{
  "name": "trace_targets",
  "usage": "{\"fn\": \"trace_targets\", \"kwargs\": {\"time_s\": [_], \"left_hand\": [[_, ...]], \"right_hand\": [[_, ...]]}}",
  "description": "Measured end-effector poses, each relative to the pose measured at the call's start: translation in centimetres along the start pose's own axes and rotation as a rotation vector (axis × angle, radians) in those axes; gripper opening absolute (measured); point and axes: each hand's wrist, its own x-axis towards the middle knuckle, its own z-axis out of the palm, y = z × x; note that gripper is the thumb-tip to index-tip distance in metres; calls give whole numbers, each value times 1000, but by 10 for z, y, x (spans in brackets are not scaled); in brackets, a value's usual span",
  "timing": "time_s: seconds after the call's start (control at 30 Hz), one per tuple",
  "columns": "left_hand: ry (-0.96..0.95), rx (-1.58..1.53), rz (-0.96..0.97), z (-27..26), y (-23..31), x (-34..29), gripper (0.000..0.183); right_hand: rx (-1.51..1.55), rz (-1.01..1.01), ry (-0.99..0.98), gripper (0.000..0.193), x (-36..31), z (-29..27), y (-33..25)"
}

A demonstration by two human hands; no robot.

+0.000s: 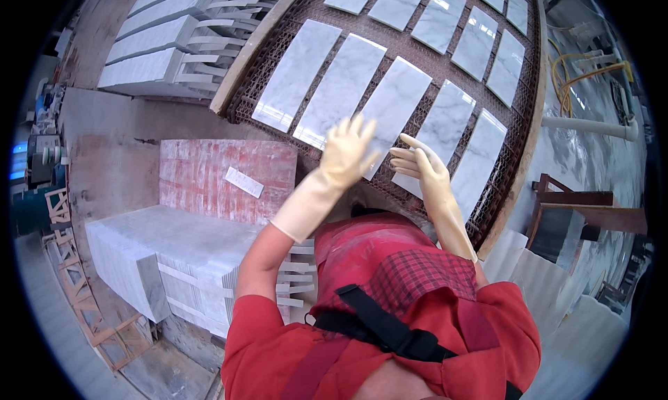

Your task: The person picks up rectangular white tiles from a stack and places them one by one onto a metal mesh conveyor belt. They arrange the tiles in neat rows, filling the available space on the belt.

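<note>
Your cream-gloved left hand (pixel 344 158) and right hand (pixel 431 174), both empty with fingers parted, are over grey-veined white rectangular stone tiles (pixel 396 94), seemingly already laid in rows on the brown mesh bed (pixel 259 76), while stacked white slabs (pixel 181 234) apparently remain.

Illumination is moderately bright, diffuse and cool in tone. Light from above produces white glare on the polished tiles (pixel 297 74). Shadows are soft. Central detail is adequately sharp; peripheral detail is soft. Fisheye distortion bows straight edges, including the right wooden rail (pixel 542 73), inside a black circular border.
</note>
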Motion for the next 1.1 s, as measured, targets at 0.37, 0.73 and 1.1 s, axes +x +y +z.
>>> {"fn": "trace_targets", "kwargs": {"time_s": [0.37, 0.73, 1.1], "left_hand": [[-163, 149, -347, 45, 67, 8, 76], [-228, 195, -470, 44, 75, 38, 83], [-382, 127, -640, 18, 71, 76, 97]], "right_hand": [[56, -68, 56, 44, -5, -13, 6], [51, -63, 185, 45, -17, -44, 13], [51, -19, 150, 44, -10, -35, 20]]}}
